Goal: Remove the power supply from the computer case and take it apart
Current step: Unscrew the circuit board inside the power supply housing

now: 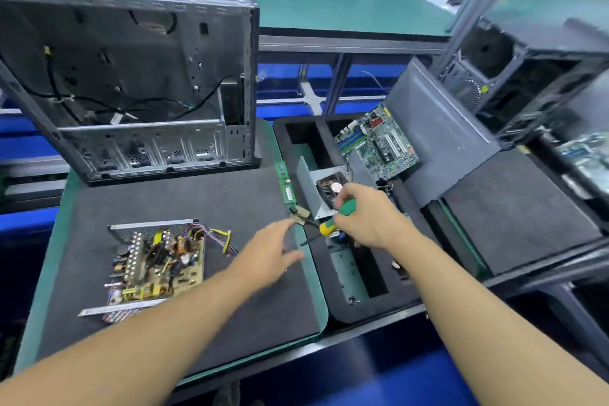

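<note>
The opened power supply [155, 257] lies on the black mat at the lower left, its circuit board and coloured wires bare. Its metal cover with the fan [324, 188] sits in the black foam tray to the right. The empty computer case [131, 76] stands at the back left of the mat. My right hand [369, 217] grips a green and yellow screwdriver [333, 219] over the tray, tip pointing down-left. My left hand [270, 254] hovers above the mat's right edge, fingers relaxed and holding nothing.
A green RAM stick [286, 184] lies at the tray's left rim. A motherboard [379, 142] leans in the tray's far compartment beside a grey side panel [438, 138]. A second computer case [527, 76] stands at the right. Blue bins sit below the benches.
</note>
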Demonstrator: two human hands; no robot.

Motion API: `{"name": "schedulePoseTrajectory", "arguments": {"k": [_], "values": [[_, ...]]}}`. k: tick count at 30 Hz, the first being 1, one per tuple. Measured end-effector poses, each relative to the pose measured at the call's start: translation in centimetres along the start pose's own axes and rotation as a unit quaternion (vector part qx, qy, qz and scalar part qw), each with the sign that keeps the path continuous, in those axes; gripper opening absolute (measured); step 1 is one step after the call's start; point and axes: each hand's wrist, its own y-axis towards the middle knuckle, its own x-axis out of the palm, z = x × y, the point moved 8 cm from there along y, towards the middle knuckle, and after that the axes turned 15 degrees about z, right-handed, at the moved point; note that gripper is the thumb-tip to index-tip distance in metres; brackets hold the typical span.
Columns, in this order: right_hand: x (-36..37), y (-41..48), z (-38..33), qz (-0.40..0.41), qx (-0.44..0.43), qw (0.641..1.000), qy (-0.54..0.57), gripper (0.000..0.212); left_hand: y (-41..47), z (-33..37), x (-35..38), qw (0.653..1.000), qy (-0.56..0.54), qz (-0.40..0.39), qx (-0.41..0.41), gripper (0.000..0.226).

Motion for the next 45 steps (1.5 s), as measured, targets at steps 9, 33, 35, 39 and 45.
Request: {"name": "schedulePoseTrajectory", "arguments": {"k": [9, 33, 35, 39, 45], "values": [[-3.5, -4.4, 5.8, 0.021, 0.072, 0.994, 0.084, 0.010, 0.4, 3.3, 6.9, 0.998, -0.049, -0.006, -0.027, 0.011], [-2.1, -0.2, -3.0, 0.016, -0.046, 0.997, 0.061, 0.016, 0.0, -2.6, -9.9, 0.915, 0.303, 0.263, -0.042, 0.044], [-0.5, 0.3, -6.6, 0.002, -0.078, 0.995, 0.070, 0.019, -1.0, -7.5, -13.0, 0.916, 0.310, 0.224, -0.118, 0.058], [2.9, 0.3, -12.4, -0.039, -0.117, 0.988, 0.095, 0.021, -1.6, -15.3, -15.8, 0.916, 0.385, 0.008, -0.112, 0.061], [5.9, -0.5, -16.1, -0.066, -0.126, 0.984, 0.104, 0.019, -1.4, -18.0, -17.5, 0.904, 0.422, -0.005, -0.063, 0.036]]}}
